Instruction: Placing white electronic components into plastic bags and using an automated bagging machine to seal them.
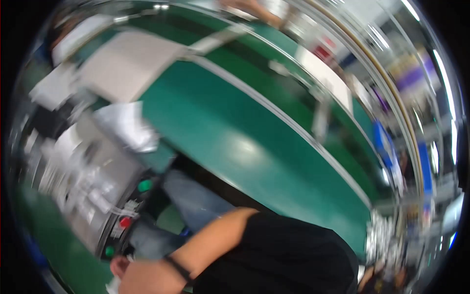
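Observation:
My right arm, in a short black sleeve, reaches across the lower edge toward the lower left, with a dark band round the wrist. My right hand is smeared by motion and its fingers are mostly hidden. A bit of something white shows beside the fingers; whether I hold it cannot be told. Just above the hand is a grey machine whose dark front panel carries green buttons and a red button. Clear and white plastic pieces lie on its top. My left hand is out of view.
A green worktop with a metal rail runs diagonally across the middle. White crumpled sheets lie at its left end, near a pale flat board. Another person's arm shows at the top. A white stack stands at the right.

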`<action>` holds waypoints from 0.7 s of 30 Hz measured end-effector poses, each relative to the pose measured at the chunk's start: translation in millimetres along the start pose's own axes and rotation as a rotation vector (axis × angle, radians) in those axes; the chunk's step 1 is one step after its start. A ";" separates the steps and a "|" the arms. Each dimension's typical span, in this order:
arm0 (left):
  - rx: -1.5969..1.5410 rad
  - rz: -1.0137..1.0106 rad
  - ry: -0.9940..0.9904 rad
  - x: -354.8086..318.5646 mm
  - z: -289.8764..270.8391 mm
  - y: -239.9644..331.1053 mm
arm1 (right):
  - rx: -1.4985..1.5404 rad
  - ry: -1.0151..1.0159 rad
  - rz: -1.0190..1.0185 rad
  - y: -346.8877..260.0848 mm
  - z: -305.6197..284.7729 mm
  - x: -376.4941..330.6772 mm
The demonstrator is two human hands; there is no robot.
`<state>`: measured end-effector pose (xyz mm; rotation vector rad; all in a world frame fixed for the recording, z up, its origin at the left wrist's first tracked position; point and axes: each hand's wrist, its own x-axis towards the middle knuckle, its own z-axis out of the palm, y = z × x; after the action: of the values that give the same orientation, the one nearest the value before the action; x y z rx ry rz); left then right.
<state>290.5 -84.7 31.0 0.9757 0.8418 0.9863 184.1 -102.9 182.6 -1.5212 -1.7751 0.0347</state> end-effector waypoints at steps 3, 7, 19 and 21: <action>0.051 0.174 -0.561 -96.9 210.2 12.0 | 0.408 -0.291 -0.334 40.0 -96.8 14.7; 0.018 0.564 -1.141 -56.0 32.4 9.1 | -0.093 0.056 0.070 177.2 -342.0 -88.2; -0.017 0.122 -0.154 -26.7 -161.8 106.9 | -1.157 -0.555 1.468 515.9 -523.0 -354.7; 0.012 0.152 -0.191 2.4 -147.0 102.8 | -1.068 -0.661 1.484 532.5 -549.8 -396.6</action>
<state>130.0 -19.1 77.0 1.1384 0.6219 0.9998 924.4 -535.7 94.2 -3.6032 -0.5001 0.3988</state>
